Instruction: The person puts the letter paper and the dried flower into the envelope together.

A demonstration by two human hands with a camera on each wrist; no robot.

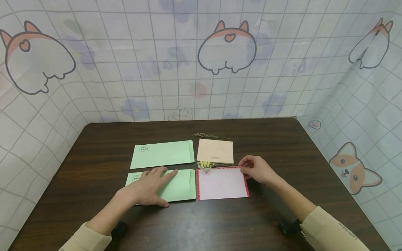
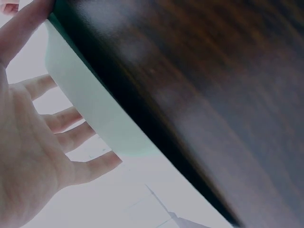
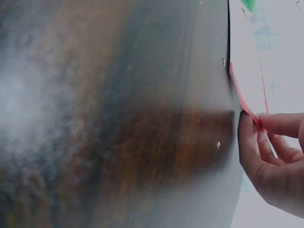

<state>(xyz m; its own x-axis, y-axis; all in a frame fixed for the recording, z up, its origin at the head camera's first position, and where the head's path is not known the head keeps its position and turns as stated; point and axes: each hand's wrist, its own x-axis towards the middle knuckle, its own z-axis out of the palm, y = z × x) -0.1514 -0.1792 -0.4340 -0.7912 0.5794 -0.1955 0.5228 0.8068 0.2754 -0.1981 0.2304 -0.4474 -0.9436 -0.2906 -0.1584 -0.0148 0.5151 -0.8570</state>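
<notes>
My left hand (image 1: pixel 147 188) lies with spread fingers on the nearer light-green envelope (image 1: pixel 182 186). In the left wrist view its extended fingers reach along the envelope's edge. To the right of that envelope is a sheet of letter paper (image 1: pixel 221 184) with a red border and a floral print in one corner. At the paper's right edge, near the far corner, my right hand (image 1: pixel 258 170) pinches it between thumb and fingers. The right wrist view shows the pinched red edge (image 3: pixel 242 97) slightly bent.
Behind the nearer envelope lies a second green envelope (image 1: pixel 163 154). A beige card (image 1: pixel 215 151) lies behind the letter paper, with small yellow flowers (image 1: pixel 205 164) at its near edge and a dried sprig (image 1: pixel 210 136) beyond it. All rest on the dark wooden table (image 1: pixel 267 139).
</notes>
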